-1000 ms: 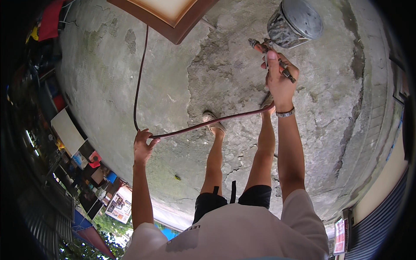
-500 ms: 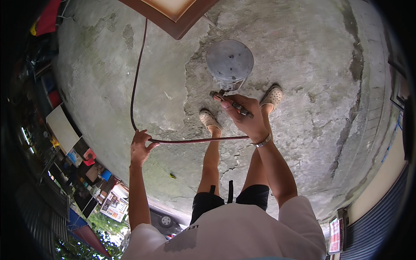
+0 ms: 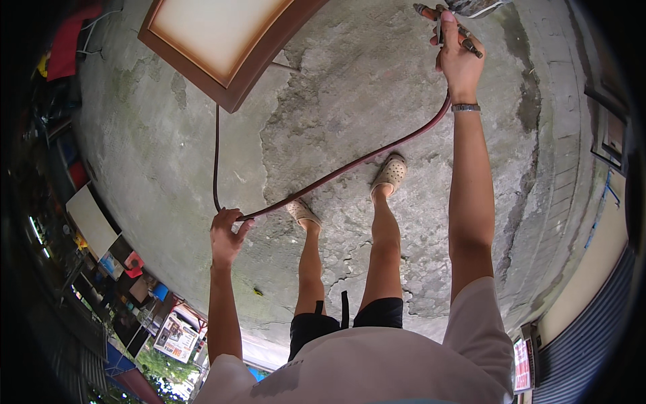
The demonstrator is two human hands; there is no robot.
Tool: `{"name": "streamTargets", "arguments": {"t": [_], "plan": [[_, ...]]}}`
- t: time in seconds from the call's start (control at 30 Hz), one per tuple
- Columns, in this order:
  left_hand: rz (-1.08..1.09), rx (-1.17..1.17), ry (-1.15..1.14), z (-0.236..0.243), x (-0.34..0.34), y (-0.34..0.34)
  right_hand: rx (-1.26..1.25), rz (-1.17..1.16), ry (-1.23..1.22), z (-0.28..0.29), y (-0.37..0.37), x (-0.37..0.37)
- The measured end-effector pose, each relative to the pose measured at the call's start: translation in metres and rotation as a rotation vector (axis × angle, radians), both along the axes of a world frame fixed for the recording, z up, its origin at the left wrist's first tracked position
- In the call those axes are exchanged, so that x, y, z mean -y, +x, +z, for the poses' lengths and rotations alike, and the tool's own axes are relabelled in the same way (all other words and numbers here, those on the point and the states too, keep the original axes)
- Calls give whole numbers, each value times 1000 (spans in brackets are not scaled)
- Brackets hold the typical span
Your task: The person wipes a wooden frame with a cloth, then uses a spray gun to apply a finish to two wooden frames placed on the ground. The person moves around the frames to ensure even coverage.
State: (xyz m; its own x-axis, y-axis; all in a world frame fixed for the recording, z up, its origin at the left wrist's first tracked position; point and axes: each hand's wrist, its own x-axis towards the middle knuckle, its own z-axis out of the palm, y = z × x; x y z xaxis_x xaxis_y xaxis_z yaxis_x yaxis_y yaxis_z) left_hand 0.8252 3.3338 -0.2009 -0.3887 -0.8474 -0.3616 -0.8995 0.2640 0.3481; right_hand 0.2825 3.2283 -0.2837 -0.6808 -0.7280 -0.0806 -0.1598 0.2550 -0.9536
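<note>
My right hand [image 3: 463,64] is raised at the upper right, its fingers closed round a paint spray gun [image 3: 469,44]. The gun's grey cup [image 3: 475,5] is cut off by the top edge of the view. From beneath that hand a dark red air hose [image 3: 350,165] slants down to my left hand [image 3: 227,236], whose fingers and thumb are closed on it. Beyond the left hand, the hose runs up and passes out of sight behind a brown-framed panel [image 3: 232,91]. The panel has a cream centre with brown shading at its edges.
Cracked, patchy concrete [image 3: 350,81] lies underfoot, where I stand in beige clogs [image 3: 389,172]. A thin rod [image 3: 286,66] sticks out beside the panel. Cluttered stalls and a printed sign [image 3: 176,337] line the left; a corrugated shutter [image 3: 592,316] stands at right.
My right hand has swung up and right with the spray gun, drawing the hose into a slant. The panel shows more fully. My left hand keeps its hold on the hose.
</note>
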Motion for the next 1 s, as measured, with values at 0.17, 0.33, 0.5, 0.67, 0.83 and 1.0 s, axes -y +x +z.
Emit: {"name": "streamTargets", "arguments": {"t": [0.17,0.33,0.5,0.67,0.83,1.0], "plan": [[30,-122,-16,-6,13,-50,-92,-161,-98,2,-75,34],[98,-116,20,-8,13,-60,-115,-276,-213,9,-83,45],[61,-54,3,-11,4,-18,-13,-169,-75,-11,-37,14],[-49,45,-54,5,-8,55,245,-62,-37,2,63,-41],[-46,132,-10,29,-14,119,408,-19,-6,10,145,-88],[-95,159,-15,46,-18,162,344,77,-2,0,212,-126]]}}
